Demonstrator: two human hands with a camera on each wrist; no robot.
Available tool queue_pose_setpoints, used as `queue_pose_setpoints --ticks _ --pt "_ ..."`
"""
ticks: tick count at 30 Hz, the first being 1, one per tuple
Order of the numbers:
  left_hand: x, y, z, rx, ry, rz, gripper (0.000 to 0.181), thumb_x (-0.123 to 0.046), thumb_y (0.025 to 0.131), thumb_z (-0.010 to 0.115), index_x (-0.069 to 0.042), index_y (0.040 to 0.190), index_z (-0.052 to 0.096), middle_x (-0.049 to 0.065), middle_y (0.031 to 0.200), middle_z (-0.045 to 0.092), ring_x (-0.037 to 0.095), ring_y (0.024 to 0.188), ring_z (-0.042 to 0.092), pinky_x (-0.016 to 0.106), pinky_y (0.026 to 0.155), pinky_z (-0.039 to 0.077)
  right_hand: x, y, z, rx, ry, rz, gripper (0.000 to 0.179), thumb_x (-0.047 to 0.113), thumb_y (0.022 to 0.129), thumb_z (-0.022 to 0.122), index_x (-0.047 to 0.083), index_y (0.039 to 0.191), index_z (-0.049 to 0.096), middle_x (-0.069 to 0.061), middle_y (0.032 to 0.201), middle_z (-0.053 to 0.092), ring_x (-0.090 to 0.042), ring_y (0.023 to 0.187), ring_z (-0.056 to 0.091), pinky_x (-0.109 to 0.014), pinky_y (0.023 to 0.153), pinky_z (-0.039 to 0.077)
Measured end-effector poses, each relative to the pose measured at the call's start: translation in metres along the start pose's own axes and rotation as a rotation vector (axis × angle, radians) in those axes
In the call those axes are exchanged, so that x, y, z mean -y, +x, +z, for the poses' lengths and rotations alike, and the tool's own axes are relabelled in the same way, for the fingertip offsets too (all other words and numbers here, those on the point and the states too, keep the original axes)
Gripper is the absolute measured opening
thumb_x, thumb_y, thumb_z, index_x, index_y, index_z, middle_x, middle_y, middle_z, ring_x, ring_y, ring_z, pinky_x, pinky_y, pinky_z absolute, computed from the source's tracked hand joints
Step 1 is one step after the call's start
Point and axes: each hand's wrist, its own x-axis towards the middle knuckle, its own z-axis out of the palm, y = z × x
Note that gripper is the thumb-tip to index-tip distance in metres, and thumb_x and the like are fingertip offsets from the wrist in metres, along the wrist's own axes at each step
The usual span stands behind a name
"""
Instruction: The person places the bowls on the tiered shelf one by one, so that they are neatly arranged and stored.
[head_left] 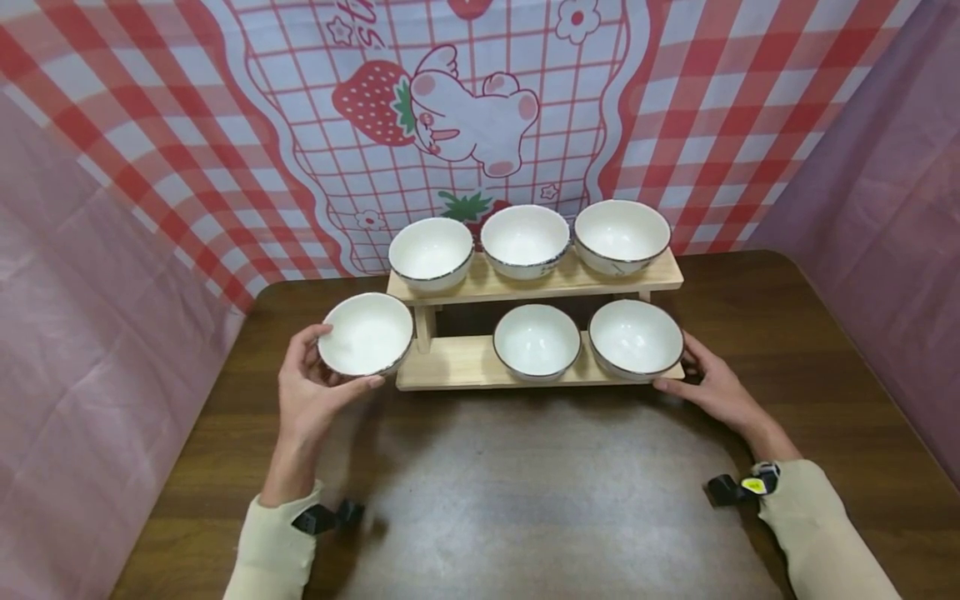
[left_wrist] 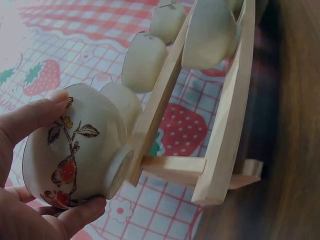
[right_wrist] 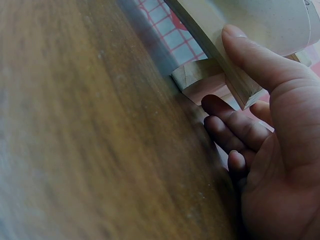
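My left hand [head_left: 311, 392] holds a white bowl [head_left: 367, 335] with a dark rim at the left end of a two-tier wooden stand [head_left: 442, 365]. Its thumb and fingers spread around the bowl's side. Painted red fruit and brown leaves show on this bowl [left_wrist: 75, 145] in the left wrist view, its foot turned toward the stand. At the stand's right end, my right hand [head_left: 716, 392] grips the lower board [right_wrist: 235, 82], thumb on one side and curled fingers on the other. The rightmost lower bowl [head_left: 636, 337] sits right beside that thumb.
Three similar bowls stand on the upper tier: a left one [head_left: 431, 252], a middle one [head_left: 525, 240] and a right one [head_left: 622, 235]. Another bowl [head_left: 537, 341] sits mid-lower tier. A brown wooden table [head_left: 525, 500] lies beneath; a checked strawberry cloth [head_left: 697, 125] hangs behind.
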Motion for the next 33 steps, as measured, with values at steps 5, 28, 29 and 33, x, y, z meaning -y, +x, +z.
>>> queue_pose_setpoints --ticks 5,28,29,33 --pt "0.001 -0.003 0.006 0.039 0.01 -0.001 0.084 0.027 0.056 0.078 -0.006 0.128 0.051 -0.01 0.115 0.065 0.008 0.098 0.062 0.015 0.08 0.055 0.0 0.0 0.0 -0.003 -0.006 -0.006 0.089 0.018 0.09 0.075 0.004 0.159 0.021 -0.029 0.145 0.051 0.021 0.105 0.045 -0.003 0.084 0.036" --pt "0.027 -0.006 0.036 0.174 0.017 -0.044 0.087 0.023 0.056 0.083 0.002 0.132 0.045 0.019 0.133 0.06 0.009 0.105 0.062 0.016 0.089 0.054 -0.003 0.001 0.0 0.0 -0.002 -0.002 0.091 0.019 0.089 0.075 0.004 0.159 0.019 -0.03 0.148 0.047 0.022 0.105 0.044 -0.002 0.084 0.035" --pt "0.028 -0.005 0.037 0.178 0.021 -0.047 0.087 0.022 0.057 0.083 0.002 0.132 0.045 0.021 0.134 0.059 0.01 0.105 0.062 0.016 0.09 0.053 -0.002 0.001 0.0 0.001 -0.001 -0.001 0.091 0.019 0.089 0.075 0.004 0.159 0.019 -0.03 0.148 0.047 0.022 0.105 0.044 -0.001 0.084 0.035" --pt "0.035 -0.004 0.041 0.188 0.025 -0.065 0.087 0.021 0.057 0.083 0.002 0.133 0.044 0.022 0.137 0.058 0.011 0.107 0.061 0.016 0.092 0.053 -0.002 0.001 0.0 0.002 -0.001 -0.002 0.091 0.018 0.089 0.075 0.004 0.159 0.019 -0.03 0.148 0.048 0.022 0.105 0.044 -0.001 0.084 0.035"
